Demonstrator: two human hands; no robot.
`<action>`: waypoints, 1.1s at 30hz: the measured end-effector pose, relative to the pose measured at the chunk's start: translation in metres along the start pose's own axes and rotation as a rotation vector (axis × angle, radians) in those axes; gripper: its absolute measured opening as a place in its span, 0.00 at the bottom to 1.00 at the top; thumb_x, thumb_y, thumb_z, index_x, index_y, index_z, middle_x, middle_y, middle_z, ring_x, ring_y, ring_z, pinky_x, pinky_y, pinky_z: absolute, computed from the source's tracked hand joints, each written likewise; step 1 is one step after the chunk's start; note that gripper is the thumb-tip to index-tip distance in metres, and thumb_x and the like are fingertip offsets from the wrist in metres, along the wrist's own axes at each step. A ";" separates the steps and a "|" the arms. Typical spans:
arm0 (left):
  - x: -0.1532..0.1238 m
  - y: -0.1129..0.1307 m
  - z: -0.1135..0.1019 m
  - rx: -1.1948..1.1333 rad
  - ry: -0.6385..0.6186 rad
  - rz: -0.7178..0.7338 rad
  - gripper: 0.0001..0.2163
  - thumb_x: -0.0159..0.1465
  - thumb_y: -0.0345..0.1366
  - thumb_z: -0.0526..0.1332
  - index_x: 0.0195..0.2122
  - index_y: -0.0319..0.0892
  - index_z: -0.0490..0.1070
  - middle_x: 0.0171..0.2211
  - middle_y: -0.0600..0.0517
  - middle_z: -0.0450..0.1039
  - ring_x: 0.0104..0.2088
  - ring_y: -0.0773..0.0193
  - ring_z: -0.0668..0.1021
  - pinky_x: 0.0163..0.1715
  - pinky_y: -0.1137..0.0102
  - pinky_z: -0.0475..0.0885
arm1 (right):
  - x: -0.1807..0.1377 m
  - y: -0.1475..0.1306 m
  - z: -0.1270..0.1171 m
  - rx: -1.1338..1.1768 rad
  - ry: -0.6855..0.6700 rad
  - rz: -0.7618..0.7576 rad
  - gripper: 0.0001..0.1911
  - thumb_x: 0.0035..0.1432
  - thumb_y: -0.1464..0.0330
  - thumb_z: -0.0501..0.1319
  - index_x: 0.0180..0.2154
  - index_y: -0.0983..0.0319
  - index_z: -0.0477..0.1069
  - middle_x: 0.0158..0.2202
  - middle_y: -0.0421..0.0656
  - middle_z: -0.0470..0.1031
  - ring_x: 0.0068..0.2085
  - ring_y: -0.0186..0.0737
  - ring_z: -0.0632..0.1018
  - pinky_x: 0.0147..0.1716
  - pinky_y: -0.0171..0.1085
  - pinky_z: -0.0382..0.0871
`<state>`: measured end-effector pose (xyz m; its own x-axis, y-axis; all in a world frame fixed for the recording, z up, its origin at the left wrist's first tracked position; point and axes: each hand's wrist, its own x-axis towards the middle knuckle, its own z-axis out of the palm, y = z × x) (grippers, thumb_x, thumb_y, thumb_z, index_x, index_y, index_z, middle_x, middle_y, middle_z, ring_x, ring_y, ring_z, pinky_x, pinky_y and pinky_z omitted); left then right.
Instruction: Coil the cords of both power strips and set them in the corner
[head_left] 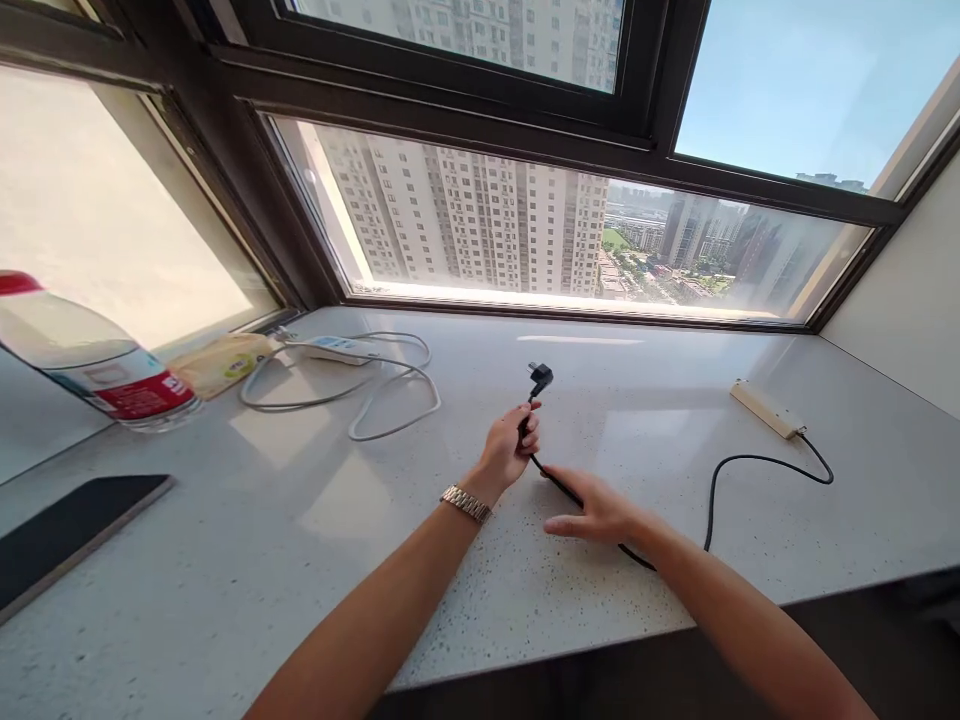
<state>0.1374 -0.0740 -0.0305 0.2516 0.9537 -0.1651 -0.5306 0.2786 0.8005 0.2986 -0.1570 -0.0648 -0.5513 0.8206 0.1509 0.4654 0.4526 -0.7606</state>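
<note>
My left hand (pixel 512 447) is closed round a black cable just below its black plug (pixel 539 378), which sticks up above my fingers. The black cable (pixel 716 480) runs back under my right hand (pixel 592 508) and loops right to a beige power strip (pixel 766 409) lying on the white speckled windowsill (pixel 300 560). My right hand lies flat on the sill over the cable, fingers stretched out toward the left. A metal watch sits on my left wrist.
A white power strip (pixel 337 349) with a looped white cable (pixel 390 400) lies at the back left. Beside it are a yellowish packet (pixel 221 362) and a plastic bottle (pixel 90 365) on its side. A dark flat slab (pixel 67 530) is at the left edge. Windows stand behind.
</note>
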 end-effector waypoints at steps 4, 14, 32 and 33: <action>0.014 0.032 -0.024 -0.208 0.262 0.210 0.06 0.65 0.30 0.50 0.31 0.40 0.62 0.15 0.62 0.48 0.11 0.76 0.51 0.11 0.79 0.45 | -0.009 0.000 -0.010 0.201 -0.072 0.089 0.37 0.56 0.63 0.60 0.65 0.59 0.50 0.49 0.49 0.72 0.35 0.35 0.74 0.36 0.36 0.69; 0.006 0.058 -0.049 -0.148 0.457 0.501 0.14 0.66 0.33 0.49 0.22 0.42 0.53 0.12 0.61 0.45 0.12 0.74 0.49 0.13 0.76 0.43 | -0.038 0.036 -0.088 -0.010 0.422 0.561 0.27 0.48 0.47 0.62 0.17 0.60 0.56 0.17 0.34 0.51 0.20 0.29 0.54 0.21 0.33 0.44; -0.022 -0.064 0.028 1.067 -0.462 0.417 0.12 0.62 0.42 0.55 0.26 0.39 0.66 0.22 0.52 0.68 0.23 0.68 0.66 0.25 0.72 0.59 | 0.003 0.012 -0.025 0.857 0.472 0.066 0.43 0.53 0.35 0.36 0.54 0.51 0.67 0.55 0.45 0.69 0.50 0.46 0.71 0.47 0.45 0.65; -0.020 -0.059 0.026 0.961 -0.459 0.410 0.15 0.62 0.44 0.55 0.24 0.38 0.65 0.21 0.53 0.66 0.23 0.68 0.66 0.25 0.72 0.60 | 0.002 0.016 -0.027 0.708 0.446 0.063 0.43 0.53 0.35 0.38 0.55 0.53 0.67 0.53 0.46 0.70 0.48 0.46 0.72 0.46 0.44 0.65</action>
<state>0.1848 -0.1124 -0.0597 0.5795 0.7659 0.2785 0.1484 -0.4352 0.8880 0.3240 -0.1390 -0.0595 -0.1443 0.9653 0.2174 -0.1402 0.1975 -0.9702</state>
